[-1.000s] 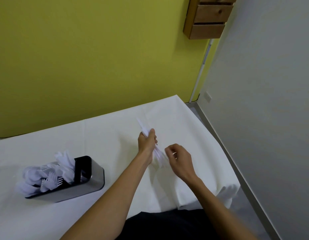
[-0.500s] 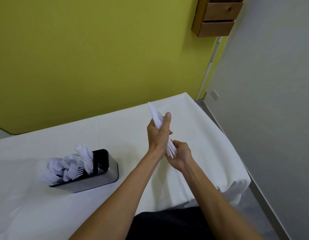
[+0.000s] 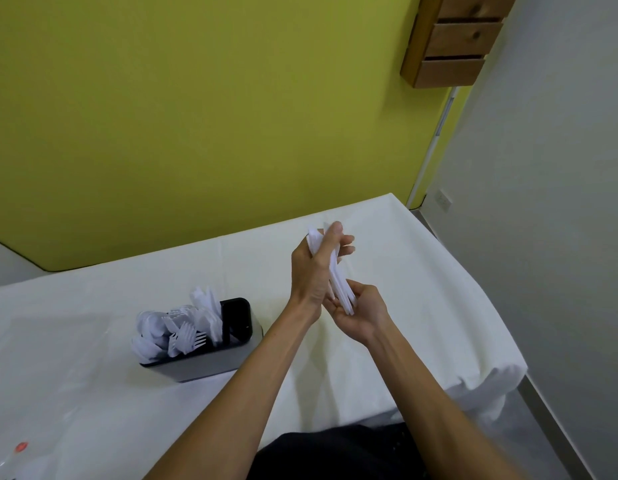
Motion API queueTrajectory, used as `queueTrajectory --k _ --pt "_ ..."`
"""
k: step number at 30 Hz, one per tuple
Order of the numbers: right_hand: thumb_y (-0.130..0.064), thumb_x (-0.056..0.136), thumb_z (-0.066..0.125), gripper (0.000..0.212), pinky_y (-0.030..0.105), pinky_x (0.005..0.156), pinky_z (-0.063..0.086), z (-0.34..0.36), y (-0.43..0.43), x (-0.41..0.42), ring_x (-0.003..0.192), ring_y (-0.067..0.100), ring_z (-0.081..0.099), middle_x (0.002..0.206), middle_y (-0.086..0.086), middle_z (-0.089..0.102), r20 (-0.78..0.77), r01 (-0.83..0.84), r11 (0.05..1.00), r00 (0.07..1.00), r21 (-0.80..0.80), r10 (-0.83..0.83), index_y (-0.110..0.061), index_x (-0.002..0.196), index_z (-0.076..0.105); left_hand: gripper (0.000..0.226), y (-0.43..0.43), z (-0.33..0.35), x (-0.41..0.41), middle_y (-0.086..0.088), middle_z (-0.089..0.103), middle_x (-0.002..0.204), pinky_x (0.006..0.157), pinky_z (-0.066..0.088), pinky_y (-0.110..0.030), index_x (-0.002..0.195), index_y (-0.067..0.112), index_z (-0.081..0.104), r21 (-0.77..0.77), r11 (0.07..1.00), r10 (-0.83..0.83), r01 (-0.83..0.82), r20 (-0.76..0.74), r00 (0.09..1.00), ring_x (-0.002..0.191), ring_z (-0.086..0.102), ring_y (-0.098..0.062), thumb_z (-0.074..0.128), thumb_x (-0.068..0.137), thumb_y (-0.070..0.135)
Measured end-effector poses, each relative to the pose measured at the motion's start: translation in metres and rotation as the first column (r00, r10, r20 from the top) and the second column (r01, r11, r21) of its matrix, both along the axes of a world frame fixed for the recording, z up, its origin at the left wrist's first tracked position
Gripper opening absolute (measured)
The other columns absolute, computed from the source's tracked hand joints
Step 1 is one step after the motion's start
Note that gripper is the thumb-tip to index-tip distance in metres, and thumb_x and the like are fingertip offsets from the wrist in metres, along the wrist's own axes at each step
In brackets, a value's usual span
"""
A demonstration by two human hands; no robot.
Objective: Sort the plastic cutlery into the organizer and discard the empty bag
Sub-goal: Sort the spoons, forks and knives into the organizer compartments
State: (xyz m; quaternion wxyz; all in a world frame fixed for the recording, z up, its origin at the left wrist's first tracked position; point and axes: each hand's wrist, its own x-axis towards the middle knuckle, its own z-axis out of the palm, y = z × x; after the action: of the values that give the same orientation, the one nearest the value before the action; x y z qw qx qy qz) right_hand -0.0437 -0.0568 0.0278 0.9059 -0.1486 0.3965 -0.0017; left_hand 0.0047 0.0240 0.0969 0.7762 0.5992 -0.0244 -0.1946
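Note:
My left hand (image 3: 312,268) grips a bundle of white plastic knives (image 3: 338,282) held upright above the table. My right hand (image 3: 361,313) cups the lower ends of the same bundle from below. To the left stands the grey and black organizer (image 3: 210,362). White spoons (image 3: 149,332), forks (image 3: 186,337) and more white cutlery fill its left compartments. Its right compartment (image 3: 236,315) looks dark and bare. A clear plastic bag (image 3: 16,455) with a red dot lies at the table's near left corner.
The table carries a white cloth (image 3: 421,271) whose right edge drops off near the grey wall. A yellow wall stands behind. A wooden drawer unit (image 3: 453,39) hangs high at the right. My dark lap (image 3: 335,452) is at the bottom.
The bundle was lifted off the table. My right hand came under its lower ends, and both hands now hold it upright. The view has shifted, so the organizer appears further right.

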Motion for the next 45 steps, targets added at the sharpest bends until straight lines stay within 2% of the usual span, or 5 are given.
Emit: queueTrajectory --k 7,15,30,37,45 --pt "0.003 0.093 0.034 0.031 0.037 0.067 0.061 0.003 0.014 0.004 0.083 0.031 0.066 0.096 0.022 0.065 0.031 -0.022 1.000 0.999 -0.013 0.022 0.008 0.103 0.063 0.077 0.013 0.010 0.005 -0.006 0.062 0.071 0.078 0.045 -0.037 0.081 0.013 0.069 -0.110 0.994 -0.026 0.009 -0.145 0.989 0.069 0.055 -0.023 0.045 0.072 0.085" --pt "0.005 0.093 0.034 0.035 0.043 0.105 0.048 0.000 0.023 -0.004 0.101 0.038 0.068 0.111 0.027 0.069 0.022 -0.055 0.997 0.998 -0.055 0.056 0.015 0.110 0.064 0.038 0.027 0.010 0.004 -0.007 0.069 0.077 0.093 0.053 -0.045 0.092 0.012 0.068 -0.073 0.994 0.062 -0.077 -0.195 0.979 0.066 0.062 -0.022 0.038 0.101 0.034" --pt "0.014 0.094 0.030 0.035 0.030 0.063 0.060 0.012 0.080 0.026 0.066 0.027 0.073 0.078 0.017 0.073 0.136 -0.188 0.976 0.970 -0.106 0.202 0.007 0.094 0.064 0.044 0.077 0.030 0.017 -0.001 0.049 0.059 0.061 0.043 -0.030 0.067 0.016 0.048 -0.019 0.968 0.248 -0.248 -0.041 0.968 0.054 0.045 -0.017 0.043 0.104 0.040" --pt "-0.001 0.097 0.046 0.024 0.042 0.099 0.053 -0.002 0.104 0.048 0.106 0.036 0.068 0.115 0.024 0.069 0.043 -0.182 0.947 0.979 -0.263 0.200 0.007 0.110 0.065 0.049 0.106 0.027 0.028 0.008 0.029 0.048 0.049 0.024 -0.027 0.060 0.025 0.033 0.086 0.950 0.292 -0.302 0.112 0.950 0.045 0.024 -0.012 0.063 0.097 0.037" --pt "-0.020 0.099 0.049 0.026 0.029 0.100 0.050 -0.019 0.130 0.037 0.112 0.007 0.062 0.116 -0.013 0.069 -0.111 -0.289 0.260 0.837 -0.921 0.536 -0.024 0.117 0.067 0.052 0.160 0.027 0.052 0.000 0.031 0.050 0.051 0.027 -0.030 0.064 0.012 0.040 0.208 0.903 0.278 -0.375 0.381 0.882 0.048 0.026 -0.017 0.062 0.095 0.047"
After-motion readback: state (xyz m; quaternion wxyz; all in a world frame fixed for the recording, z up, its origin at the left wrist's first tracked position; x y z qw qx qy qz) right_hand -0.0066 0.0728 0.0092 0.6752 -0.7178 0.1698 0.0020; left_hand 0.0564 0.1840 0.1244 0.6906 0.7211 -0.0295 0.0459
